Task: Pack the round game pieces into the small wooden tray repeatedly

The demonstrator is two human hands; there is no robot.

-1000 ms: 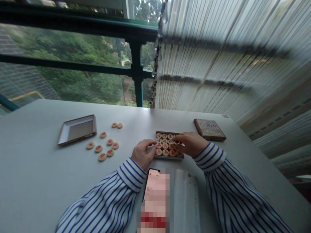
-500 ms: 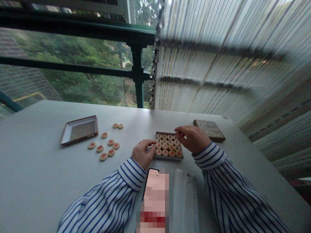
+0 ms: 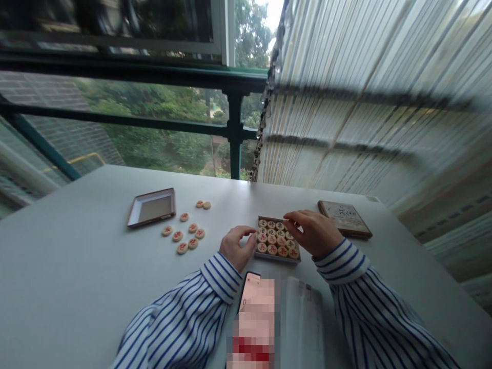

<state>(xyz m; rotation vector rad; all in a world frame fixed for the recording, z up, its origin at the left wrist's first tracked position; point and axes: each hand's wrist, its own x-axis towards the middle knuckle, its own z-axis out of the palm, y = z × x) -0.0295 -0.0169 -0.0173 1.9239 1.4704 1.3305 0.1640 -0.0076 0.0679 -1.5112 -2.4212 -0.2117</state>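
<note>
A small brown box [image 3: 277,258] packed with round wooden chess pieces [image 3: 272,249] sits on the white table, just in front of me. My left hand [image 3: 236,247] rests against the box's left edge, fingers curled, thumb and forefinger near its corner. At the box's far right corner my right hand [image 3: 315,231] has its fingertips pinched together; what they hold, if anything, is hidden. Several loose pieces [image 3: 186,237] with red characters lie to the left.
An open brown lid or tray [image 3: 151,208] lies at the left beyond the loose pieces. A patterned flat box [image 3: 345,218] is at the right. A phone [image 3: 254,315] and a folded white sheet [image 3: 305,323] lie near me. Window railing and blinds stand behind the table.
The camera has shifted, so everything sits further right in view. My right hand has stayed at the box's far right corner; my left hand's fingers have lifted slightly at the left edge.
</note>
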